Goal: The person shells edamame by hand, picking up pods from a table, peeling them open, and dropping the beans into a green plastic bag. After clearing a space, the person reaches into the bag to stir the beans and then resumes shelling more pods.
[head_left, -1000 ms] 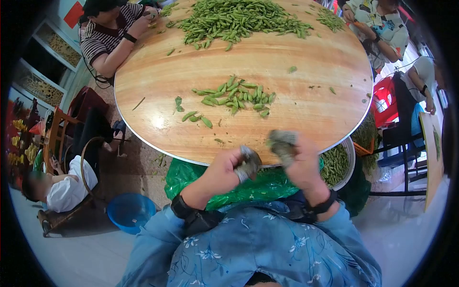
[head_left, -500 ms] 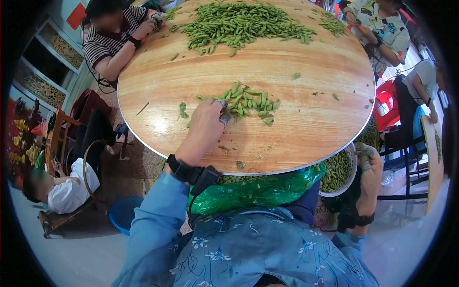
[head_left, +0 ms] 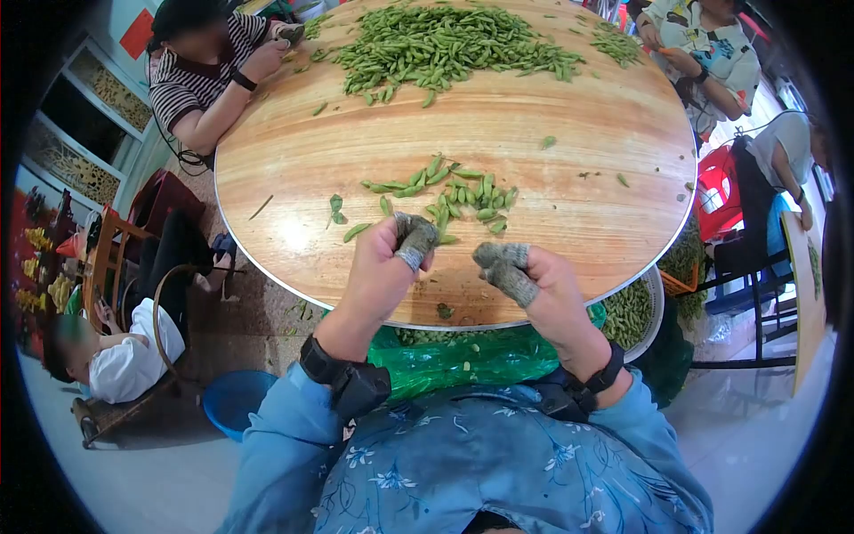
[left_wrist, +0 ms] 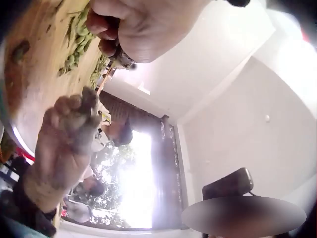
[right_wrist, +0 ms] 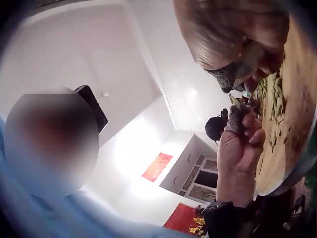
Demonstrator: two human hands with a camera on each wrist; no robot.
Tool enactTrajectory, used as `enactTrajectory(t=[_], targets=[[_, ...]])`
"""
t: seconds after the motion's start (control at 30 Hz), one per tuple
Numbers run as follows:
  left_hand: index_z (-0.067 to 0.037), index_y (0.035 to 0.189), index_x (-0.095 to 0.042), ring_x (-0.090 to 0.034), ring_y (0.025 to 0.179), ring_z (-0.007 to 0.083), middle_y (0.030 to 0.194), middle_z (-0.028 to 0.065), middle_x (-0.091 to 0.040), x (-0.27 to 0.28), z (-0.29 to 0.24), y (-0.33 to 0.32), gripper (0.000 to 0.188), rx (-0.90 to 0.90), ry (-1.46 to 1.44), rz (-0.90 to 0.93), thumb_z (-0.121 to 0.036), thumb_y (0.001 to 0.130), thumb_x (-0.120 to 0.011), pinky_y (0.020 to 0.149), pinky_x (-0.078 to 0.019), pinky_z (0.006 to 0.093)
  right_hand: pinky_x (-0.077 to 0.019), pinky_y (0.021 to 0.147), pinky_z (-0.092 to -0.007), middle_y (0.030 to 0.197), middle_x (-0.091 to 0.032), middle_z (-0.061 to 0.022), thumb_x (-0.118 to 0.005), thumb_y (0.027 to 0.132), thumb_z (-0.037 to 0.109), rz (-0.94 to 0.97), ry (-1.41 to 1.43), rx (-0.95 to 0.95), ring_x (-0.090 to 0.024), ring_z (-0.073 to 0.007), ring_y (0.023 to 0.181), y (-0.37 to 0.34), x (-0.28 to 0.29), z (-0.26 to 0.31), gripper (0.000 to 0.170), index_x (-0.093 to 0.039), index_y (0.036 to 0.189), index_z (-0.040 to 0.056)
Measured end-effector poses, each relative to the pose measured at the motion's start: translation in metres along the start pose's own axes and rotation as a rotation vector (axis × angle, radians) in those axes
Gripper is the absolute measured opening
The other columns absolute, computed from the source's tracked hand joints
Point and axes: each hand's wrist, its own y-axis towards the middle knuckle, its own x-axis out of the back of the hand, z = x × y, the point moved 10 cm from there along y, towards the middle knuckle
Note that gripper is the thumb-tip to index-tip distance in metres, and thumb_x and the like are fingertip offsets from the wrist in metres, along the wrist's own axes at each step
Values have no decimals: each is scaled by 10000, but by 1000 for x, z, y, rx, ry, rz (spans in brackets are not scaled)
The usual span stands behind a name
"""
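Near the table's front edge, my left hand (head_left: 378, 267) pinches a green soybean pod (right_wrist: 235, 102) between its covered thumb and forefinger; the pod's tip shows in the right wrist view. Facing it, a short gap away, is my right hand (head_left: 556, 298), its fingers curled and no pod showing in them. Grey knitted covers wrap the thumb and forefinger of both hands. Just beyond the hands lies a small loose group of soybean pods (head_left: 487, 198) on the wooden table (head_left: 294, 160).
A large heap of pods (head_left: 436, 44) covers the table's far side. Below the table edge are a green plastic bag (head_left: 463, 363) and, at right, a white basket (head_left: 656, 325) of pods. A blue basin (head_left: 236, 400) stands on the floor. Other people sit around the table.
My right hand has come back from beside the basket to the table's front. My left hand has drawn back from the small group of pods, now with a pod in its fingers.
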Motion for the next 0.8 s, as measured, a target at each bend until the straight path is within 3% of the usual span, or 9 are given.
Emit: enactTrajectory(t=[0.07, 0.3, 0.4, 0.8], targets=[[-49, 809, -519, -420, 501, 51, 621, 3, -506, -12, 0, -8, 44, -24, -117, 50, -90, 821, -508, 433, -297, 169, -416, 672, -190, 880, -590, -36, -529, 810, 88, 2, 18, -21, -520, -67, 759, 4, -7, 3, 216, -554, 1009, 9], [-45, 801, -526, -407, 514, 33, 631, -28, -496, -34, -2, -21, 55, -19, -82, 154, -98, 815, -528, 450, -307, 168, -368, 574, -171, 780, -572, 12, -542, 808, 110, 36, 67, -14, -461, -36, 649, 2, -9, 6, 139, -571, 915, 26], [-45, 798, -523, -401, 529, 23, 637, -39, -490, -37, -8, -24, 37, -23, 10, 160, -77, 800, -543, 458, -308, 166, -413, 675, -207, 802, -573, 1, -547, 810, 100, 56, 74, -73, -501, -64, 742, -1, -9, 5, 138, -564, 904, 1], [-44, 778, -515, -377, 558, 16, 648, -62, -456, -44, -11, -31, 77, -115, 157, 253, -110, 810, -539, 484, -307, 168, -408, 647, -205, 770, -569, 0, -552, 808, 103, 41, -24, -88, -494, -65, 716, -7, -9, 6, 113, -558, 858, 2]])
